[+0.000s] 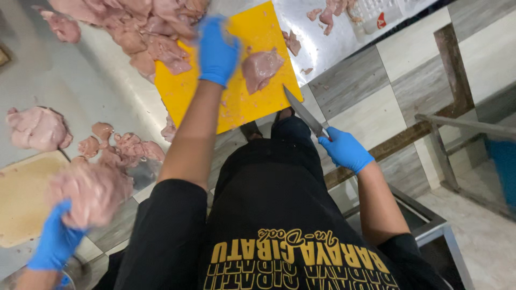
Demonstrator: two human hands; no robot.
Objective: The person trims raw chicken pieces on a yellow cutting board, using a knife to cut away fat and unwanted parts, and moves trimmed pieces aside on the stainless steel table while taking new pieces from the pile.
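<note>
You are looking down over your own black printed shirt at a broad stainless steel table (97, 91) that fills the left and top of the view, with grey and cream floor tiles to the right. On the table, a large heap of pale pink raw chicken pieces (140, 27) spreads across the top and spills onto the upper left corner of a bright yellow rectangular plastic cutting board (252, 104). The board lies at the table's near edge, tilted in the view.

On the right part of the board lies a single pale pink chicken piece (260, 69), glossy, roughly triangular, apart from the heap. Your left hand (216, 51), in a blue glove, reaches forward with the arm stretched long over the board; it is blurred, its fingers loosely curled, just left of that single piece, and you cannot tell whether it touches any meat.

Your right hand (345, 150), also blue-gloved, hangs off the table's edge over the floor, fingers wrapped tight around the handle of a long steel kitchen knife (303, 113). The blade points up and left, its tip at the board's lower right corner.

At the lower left, another person's blue-gloved hand (56, 241) grips a blurred pink lump of chicken (88, 190) above a beige cutting board (21, 198), with smaller pink scraps (121, 147) scattered nearby.
</note>
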